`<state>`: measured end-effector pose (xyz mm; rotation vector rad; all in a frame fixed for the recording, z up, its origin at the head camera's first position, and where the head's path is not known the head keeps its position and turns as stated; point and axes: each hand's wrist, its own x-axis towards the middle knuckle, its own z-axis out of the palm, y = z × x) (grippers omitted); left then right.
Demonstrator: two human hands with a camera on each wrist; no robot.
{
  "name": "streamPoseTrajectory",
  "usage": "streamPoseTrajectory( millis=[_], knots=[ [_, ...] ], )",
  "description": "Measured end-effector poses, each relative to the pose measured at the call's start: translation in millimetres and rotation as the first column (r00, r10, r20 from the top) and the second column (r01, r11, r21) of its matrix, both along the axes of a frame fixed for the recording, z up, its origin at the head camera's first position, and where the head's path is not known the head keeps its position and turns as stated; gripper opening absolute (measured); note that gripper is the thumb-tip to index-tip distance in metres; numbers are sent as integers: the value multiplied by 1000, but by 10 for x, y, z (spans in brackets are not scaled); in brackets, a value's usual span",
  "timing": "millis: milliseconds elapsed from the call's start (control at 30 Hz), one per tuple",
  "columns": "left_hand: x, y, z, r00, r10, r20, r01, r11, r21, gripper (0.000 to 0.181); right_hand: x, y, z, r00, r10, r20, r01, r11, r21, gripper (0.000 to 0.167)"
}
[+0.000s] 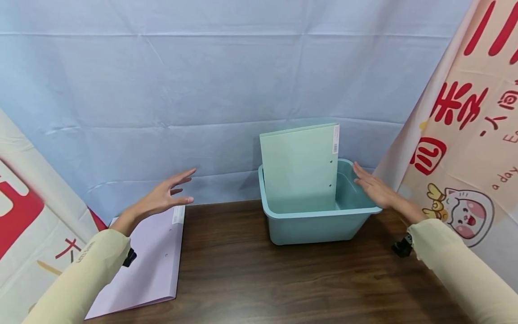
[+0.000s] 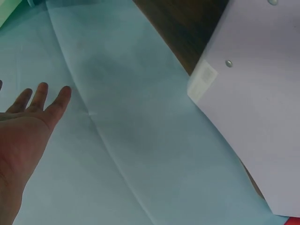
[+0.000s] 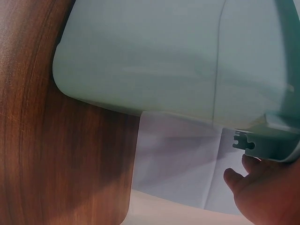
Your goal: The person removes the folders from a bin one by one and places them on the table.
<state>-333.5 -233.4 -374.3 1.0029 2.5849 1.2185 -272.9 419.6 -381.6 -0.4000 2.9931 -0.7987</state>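
Note:
A pale green folder (image 1: pixel 301 171) stands upright, leaning, in the left part of a teal bin (image 1: pixel 319 227). My left hand (image 1: pixel 167 193) hovers above the far end of a lilac folder (image 1: pixel 149 256) lying on the table, fingers spread, holding nothing. In the left wrist view that hand (image 2: pixel 28 136) is apart from the lilac folder (image 2: pixel 262 103). My right hand (image 1: pixel 374 186) is at the bin's right rim, fingers extended. In the right wrist view the hand (image 3: pixel 269 192) is beside the rim of the bin (image 3: pixel 140 61); whether it touches cannot be told.
The dark wooden table (image 1: pixel 226 265) stretches between the lilac folder and the bin. Behind it hangs a light blue cloth (image 1: pixel 202 90). Printed cloths hang on the left (image 1: pixel 24 216) and right (image 1: pixel 477 148).

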Motion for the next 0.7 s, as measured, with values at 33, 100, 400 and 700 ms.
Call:
streamPoseTrajectory(
  millis=[33, 100, 400, 700],
  knots=[
    [1, 21, 11, 1000, -4, -1, 4, 1000, 0, 86, -4, 3, -5, 1000, -1, 0, 1, 1000, 1, 63],
    [-6, 65, 22, 1000, -18, -1, 18, 1000, 6, 86, -9, 12, -13, 1000, -3, -2, 3, 1000, 1, 63],
    [-25, 254, 29, 996, -83, -20, 84, 996, 17, 86, -29, 18, -29, 1000, -6, 1, 6, 1000, 3, 62],
    [-54, 471, 49, 992, -128, -18, 129, 991, 44, 87, -13, 22, -19, 1000, 0, -1, 0, 1000, -5, 63]
  ],
)
